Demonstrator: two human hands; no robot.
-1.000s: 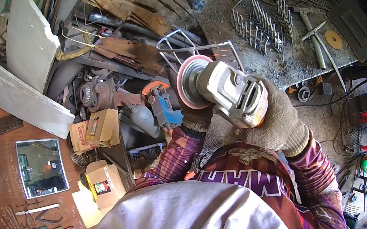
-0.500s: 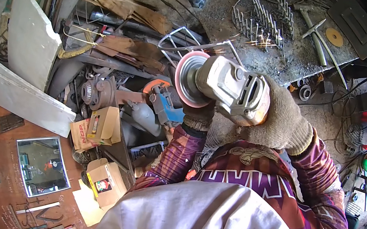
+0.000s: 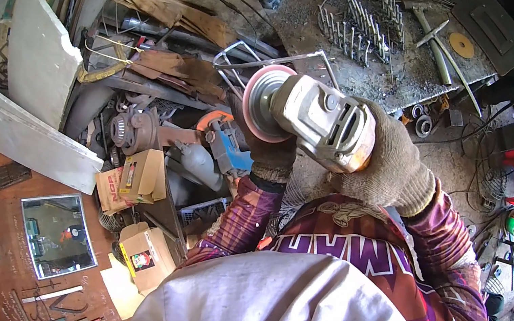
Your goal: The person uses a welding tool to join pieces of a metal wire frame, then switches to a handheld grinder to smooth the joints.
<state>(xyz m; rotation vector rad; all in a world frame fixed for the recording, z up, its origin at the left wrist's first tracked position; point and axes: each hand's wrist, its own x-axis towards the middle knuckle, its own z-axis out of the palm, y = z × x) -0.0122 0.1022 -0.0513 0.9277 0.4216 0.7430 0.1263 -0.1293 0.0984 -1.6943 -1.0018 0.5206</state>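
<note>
An angle grinder with a pale, scuffed gear head and a round disc with a pink rim is held up in front of my chest. My right hand, in a tan knit glove, is closed round the grinder's body. In a darker glove, my left hand is below and behind the disc. The grinder hides its fingers, so its grip cannot be made out. Just beyond the disc is a frame of thin bare metal rods, partly covered by the grinder.
Several upright metal pins stand on the worktable, near a hammer and a tan disc. Left of me are cardboard boxes, a blue-and-orange tool and white boards. Cables lie at the right.
Sparks seen earlier beyond the disc and over the table no longer show. The table and its things appear slightly further left and up. The right hand keeps its hold on the angle grinder.
</note>
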